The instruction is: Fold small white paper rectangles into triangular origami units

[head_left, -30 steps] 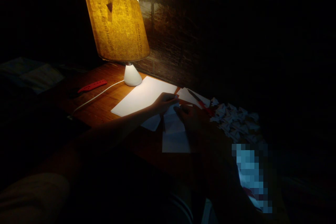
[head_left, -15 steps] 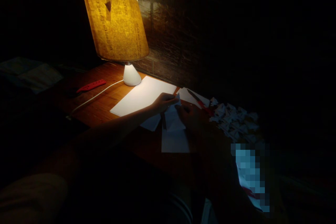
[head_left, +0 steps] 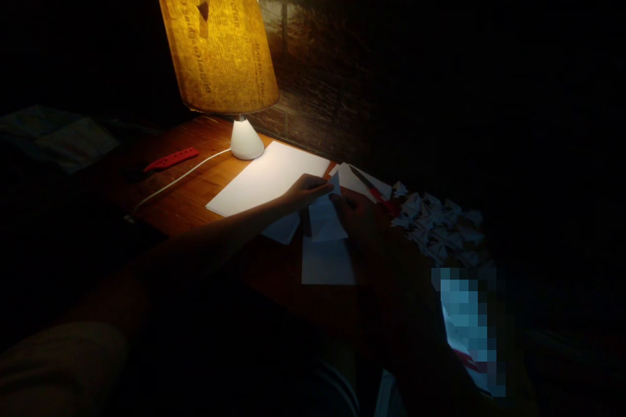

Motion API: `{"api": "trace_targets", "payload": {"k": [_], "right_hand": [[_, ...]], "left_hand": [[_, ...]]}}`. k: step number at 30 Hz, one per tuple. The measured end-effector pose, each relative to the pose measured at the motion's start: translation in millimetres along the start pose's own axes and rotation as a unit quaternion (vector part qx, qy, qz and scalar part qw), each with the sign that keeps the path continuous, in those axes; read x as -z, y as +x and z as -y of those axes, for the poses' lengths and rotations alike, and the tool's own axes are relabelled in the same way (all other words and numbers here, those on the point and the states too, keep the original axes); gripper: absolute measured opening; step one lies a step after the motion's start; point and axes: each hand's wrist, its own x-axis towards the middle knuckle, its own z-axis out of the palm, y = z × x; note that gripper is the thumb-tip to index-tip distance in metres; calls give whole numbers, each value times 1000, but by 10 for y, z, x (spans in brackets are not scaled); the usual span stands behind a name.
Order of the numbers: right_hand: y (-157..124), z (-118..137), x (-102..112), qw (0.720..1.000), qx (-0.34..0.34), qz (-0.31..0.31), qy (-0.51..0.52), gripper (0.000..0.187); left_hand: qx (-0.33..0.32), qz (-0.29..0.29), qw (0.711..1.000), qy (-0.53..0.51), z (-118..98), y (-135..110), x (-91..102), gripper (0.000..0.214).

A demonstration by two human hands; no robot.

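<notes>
A creased piece of white paper (head_left: 327, 218) is held up over the table between my two hands. My left hand (head_left: 309, 187) pinches it near its pointed top. On its right edge, the fingers of my right hand (head_left: 353, 210) close on the same paper; that hand is mostly in shadow. Below lies a flat white sheet (head_left: 327, 267), partly covered by the held piece. Another small piece of paper (head_left: 282, 229) lies under my left wrist. Behind my left hand rests a large stack of white paper (head_left: 267, 176), brightly lit.
A lit lamp (head_left: 220, 45) stands at the back, its cord (head_left: 180, 179) running left past a red-handled tool (head_left: 172, 159). Red-handled scissors (head_left: 372, 192) lie on paper. Many small folded paper pieces (head_left: 435, 225) are heaped right, near a glowing screen (head_left: 464, 319). A wall (head_left: 313, 71) rises behind.
The held paper has shifted slightly, and its lower part looks flatter. Both hands keep their grip in nearly the same place. The whole view has moved very slightly.
</notes>
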Motion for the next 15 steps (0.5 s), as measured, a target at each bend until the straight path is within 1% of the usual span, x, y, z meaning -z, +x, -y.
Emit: {"api": "trace_targets", "payload": {"k": [4, 8, 13, 15], "right_hand": [[-22, 7, -8, 1000, -11, -4, -1, 54], [-32, 22, -17, 999, -18, 15, 24, 53], [-26, 4, -16, 998, -16, 31, 54, 51], [-21, -29, -22, 995, -33, 32, 86, 50]], "left_hand": [[19, -13, 999, -25, 18, 1, 0, 71], [29, -3, 998, -51, 27, 1, 13, 64], [14, 32, 998, -49, 36, 10, 44, 57], [19, 54, 997, -44, 42, 14, 47, 58]]}}
